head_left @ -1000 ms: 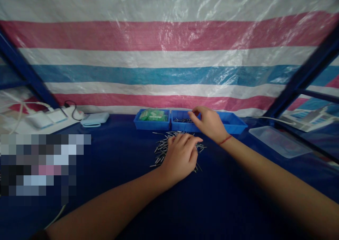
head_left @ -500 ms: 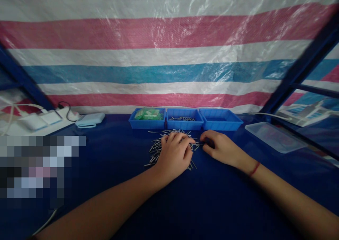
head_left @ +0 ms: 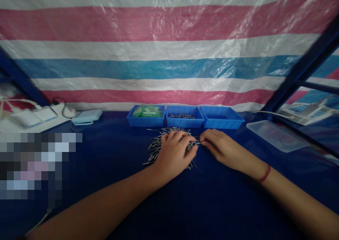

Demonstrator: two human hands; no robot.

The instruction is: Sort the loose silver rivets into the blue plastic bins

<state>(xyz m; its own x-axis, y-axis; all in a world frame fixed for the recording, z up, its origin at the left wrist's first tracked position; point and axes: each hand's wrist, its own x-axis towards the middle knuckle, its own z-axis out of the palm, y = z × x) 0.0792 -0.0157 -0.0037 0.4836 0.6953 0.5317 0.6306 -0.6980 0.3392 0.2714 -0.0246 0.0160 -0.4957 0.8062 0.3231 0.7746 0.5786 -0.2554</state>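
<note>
A loose pile of thin metal blind rivets (head_left: 155, 148) lies on the dark blue tabletop. My left hand (head_left: 174, 150) rests over the pile, palm down, with its fingers spread and its thumb apart; it covers much of the pile. At the pile's right edge, my right hand (head_left: 221, 146) pinches the end of a rivet (head_left: 198, 143) between thumb and forefinger. Behind the pile, a blue bin (head_left: 184, 122) has several rivets in its bottom. To its left stands a blue bin (head_left: 145, 122) with green plastic packaging (head_left: 148, 110). A third blue bin (head_left: 222, 122) stands on the right.
A clear plastic lid (head_left: 278, 135) lies at the right. At the left are a light blue case (head_left: 87, 116), a white power strip (head_left: 50, 118) with plugs and cables, and a pixelated area. Blue frame posts (head_left: 293, 70) flank a striped sheet (head_left: 159, 49) at the back.
My right thumb and forefinger have closed together on the rivet's end. My left thumb has spread a little outward over the pile. The view has tilted slightly downward.
</note>
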